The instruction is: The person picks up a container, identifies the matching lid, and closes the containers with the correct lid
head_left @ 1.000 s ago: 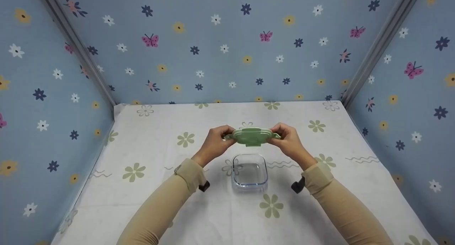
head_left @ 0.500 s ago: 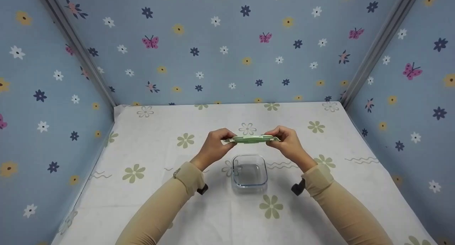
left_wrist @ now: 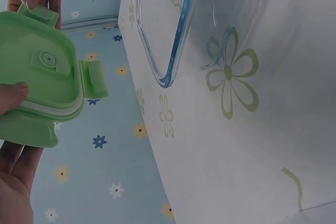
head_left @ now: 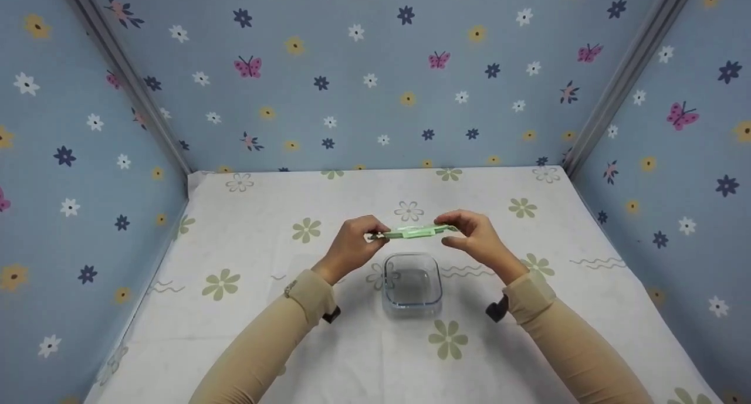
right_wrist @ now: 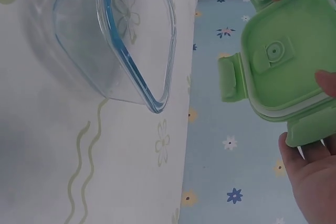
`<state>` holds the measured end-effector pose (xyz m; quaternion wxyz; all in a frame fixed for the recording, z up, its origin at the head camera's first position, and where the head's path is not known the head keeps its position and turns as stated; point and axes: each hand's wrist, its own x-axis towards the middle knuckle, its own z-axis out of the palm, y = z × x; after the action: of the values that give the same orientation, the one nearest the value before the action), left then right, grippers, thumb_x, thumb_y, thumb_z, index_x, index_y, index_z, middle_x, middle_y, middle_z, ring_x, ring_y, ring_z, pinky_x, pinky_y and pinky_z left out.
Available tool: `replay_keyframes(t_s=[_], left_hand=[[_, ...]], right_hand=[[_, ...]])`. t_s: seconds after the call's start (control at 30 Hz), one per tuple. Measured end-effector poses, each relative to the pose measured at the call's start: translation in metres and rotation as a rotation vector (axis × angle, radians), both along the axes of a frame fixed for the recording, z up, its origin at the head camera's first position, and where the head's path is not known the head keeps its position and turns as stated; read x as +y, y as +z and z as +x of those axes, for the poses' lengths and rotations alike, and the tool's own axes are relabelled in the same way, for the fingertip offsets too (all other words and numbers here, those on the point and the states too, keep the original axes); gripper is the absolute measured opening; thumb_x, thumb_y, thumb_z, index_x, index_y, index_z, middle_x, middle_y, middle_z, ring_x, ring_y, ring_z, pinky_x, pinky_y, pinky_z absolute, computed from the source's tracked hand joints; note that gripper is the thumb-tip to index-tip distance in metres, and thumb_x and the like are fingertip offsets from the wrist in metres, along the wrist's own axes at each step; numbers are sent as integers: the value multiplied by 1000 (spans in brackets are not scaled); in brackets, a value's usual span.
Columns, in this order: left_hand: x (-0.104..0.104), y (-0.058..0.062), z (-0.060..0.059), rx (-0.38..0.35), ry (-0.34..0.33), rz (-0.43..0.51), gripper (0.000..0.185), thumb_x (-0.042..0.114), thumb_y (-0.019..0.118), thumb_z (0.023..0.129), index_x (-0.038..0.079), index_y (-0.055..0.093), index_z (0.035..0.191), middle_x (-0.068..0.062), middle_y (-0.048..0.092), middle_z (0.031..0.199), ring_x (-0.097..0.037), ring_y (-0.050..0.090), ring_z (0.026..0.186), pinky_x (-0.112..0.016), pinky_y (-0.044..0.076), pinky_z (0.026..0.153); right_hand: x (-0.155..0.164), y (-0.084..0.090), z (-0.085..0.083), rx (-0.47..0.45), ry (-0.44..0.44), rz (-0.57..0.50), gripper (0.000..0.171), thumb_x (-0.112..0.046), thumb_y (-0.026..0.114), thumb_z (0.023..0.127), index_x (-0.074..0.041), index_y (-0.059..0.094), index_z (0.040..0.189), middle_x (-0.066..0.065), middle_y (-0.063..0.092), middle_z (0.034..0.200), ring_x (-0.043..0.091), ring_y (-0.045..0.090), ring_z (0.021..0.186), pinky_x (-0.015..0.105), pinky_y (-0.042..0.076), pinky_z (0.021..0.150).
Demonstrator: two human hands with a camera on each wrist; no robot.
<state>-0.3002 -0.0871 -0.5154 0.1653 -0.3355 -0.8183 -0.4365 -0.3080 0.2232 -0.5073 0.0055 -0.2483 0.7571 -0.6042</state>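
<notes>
A green snap-lock lid [head_left: 418, 233] is held level, nearly edge-on to the head view, above and behind a clear square glass container [head_left: 412, 307]. My left hand [head_left: 353, 244] pinches the lid's left side, thumb beneath and fingers on top. At the right side, my right hand [head_left: 480, 235] has its fingers curled over the flap; its thumb looks slightly apart from the lid in the head view. Both wrist views show the lid face [right_wrist: 294, 35] with a small round valve and side flaps. Uncovered, the glass container [left_wrist: 173, 51] stands upright on the table.
A white cloth with green flowers covers the table [head_left: 246, 333]. Blue floral panels [head_left: 375, 75] close off the back and both sides, with grey posts [head_left: 622, 81] at the corners. A dark wrist camera [head_left: 497, 309] hangs under each cuff.
The lid has tipped from showing its broad face to lying nearly flat and edge-on. My right thumb has loosened from its edge. The glass container has stayed in place.
</notes>
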Motion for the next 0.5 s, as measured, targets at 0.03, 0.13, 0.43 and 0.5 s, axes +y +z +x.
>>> replay_keyframes(t_s=[0.03, 0.13, 0.43, 0.5], left_hand=[[0, 0, 0, 15, 2, -6, 13, -9, 79, 92, 1, 78, 101, -12, 78, 98, -29, 76, 91, -45, 66, 84], [0, 0, 2, 78, 12, -40, 14, -9, 80, 92, 2, 78, 100, -10, 78, 97, -25, 75, 89, -41, 66, 82], [-2, -1, 6, 235, 28, -137, 16, -9, 81, 90, 5, 78, 96, -8, 79, 95, -19, 76, 87, -29, 65, 79], [-2, -1, 6, 270, 28, -148, 16, -10, 81, 90, 5, 78, 95, -8, 79, 94, -19, 75, 87, -30, 65, 79]], right_hand=[[1, 0, 0, -2, 7, 9, 43, 17, 75, 87, 11, 70, 129, 26, 72, 130, 17, 72, 123, 19, 53, 111], [5, 2, 2, -12, 30, 16, 52, 17, 73, 86, 11, 66, 138, 27, 67, 141, 25, 67, 134, 18, 50, 113], [11, 7, 3, -77, 34, -42, 60, 16, 49, 85, 17, 56, 145, 39, 55, 152, 3, 65, 131, 21, 52, 112], [11, 8, 3, -83, -1, -42, 55, 14, 50, 90, 16, 58, 144, 39, 56, 150, 6, 66, 130, 23, 54, 111]])
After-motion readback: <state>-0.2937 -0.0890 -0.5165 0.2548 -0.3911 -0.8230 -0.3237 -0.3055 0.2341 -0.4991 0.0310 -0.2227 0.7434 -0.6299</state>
